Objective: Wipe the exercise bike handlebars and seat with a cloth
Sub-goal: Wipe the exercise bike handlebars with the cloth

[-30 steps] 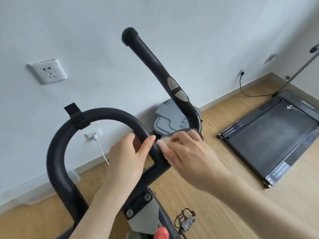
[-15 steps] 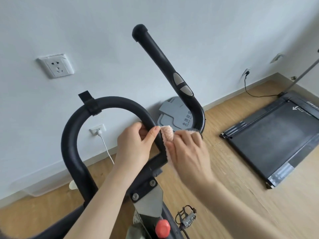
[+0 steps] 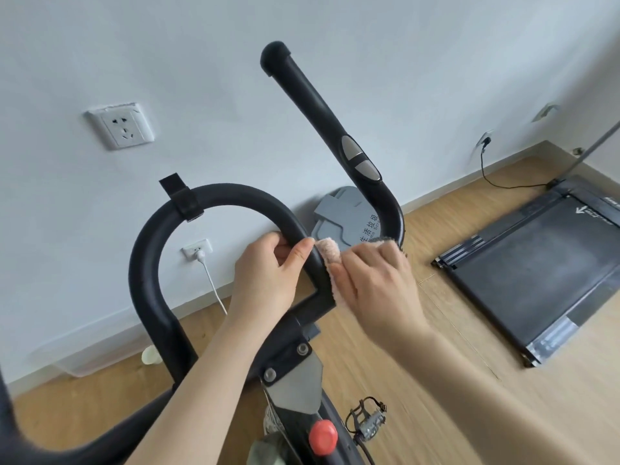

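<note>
Handlebars rise mid-scene, near the wall. The left hand grips the loop's right leg, likely to steady it, while the right hand holds a pink cloth pressed against that bar, just beside the left thumb.

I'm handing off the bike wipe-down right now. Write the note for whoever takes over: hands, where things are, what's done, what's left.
Left hand: grips the handlebar at the inner end of its loop, thumb over the bar.
Right hand: holds the pink cloth pressed against the bar, just right of the left thumb.
Done: the wipe is at the middle section; the picture does not show which parts are already clean.
To do: likely the loop and the long upright grip, then the seat, which is out of view.
</note>
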